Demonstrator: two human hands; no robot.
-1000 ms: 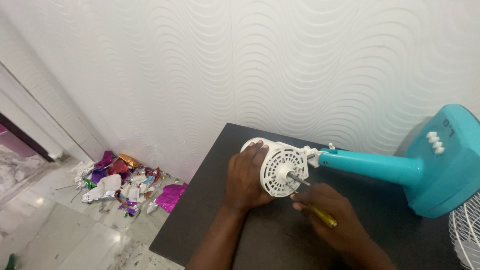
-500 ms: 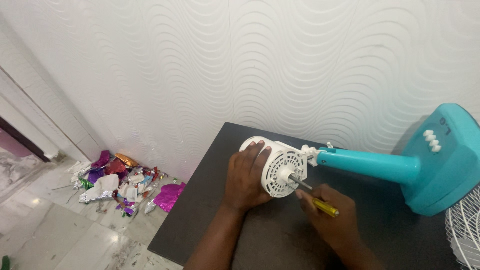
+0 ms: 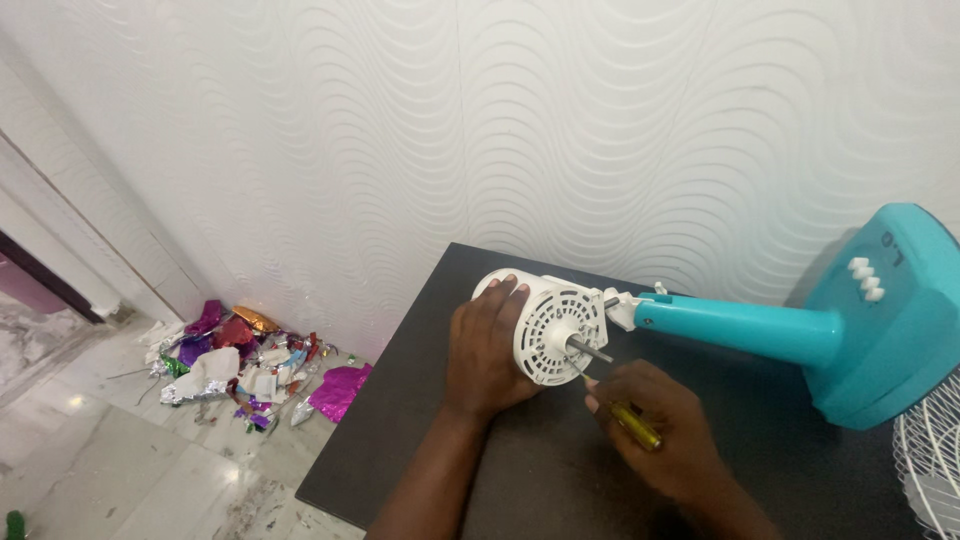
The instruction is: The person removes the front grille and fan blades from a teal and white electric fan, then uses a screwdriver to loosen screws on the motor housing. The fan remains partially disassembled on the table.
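Holding the round white plastic fan motor (image 3: 545, 335), the left hand (image 3: 487, 350) grips it; at four o'clock, the right hand (image 3: 650, 430) squeezes a yellow-handled screwdriver (image 3: 632, 425).

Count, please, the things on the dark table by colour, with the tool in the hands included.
White: 2, the round slotted plastic motor housing under the left hand, and the wire fan grille at the table's right edge.
Teal: 1, the plastic fan stand with its base.
Yellow: 1, the screwdriver with a clear handle in the right hand.
Total: 4
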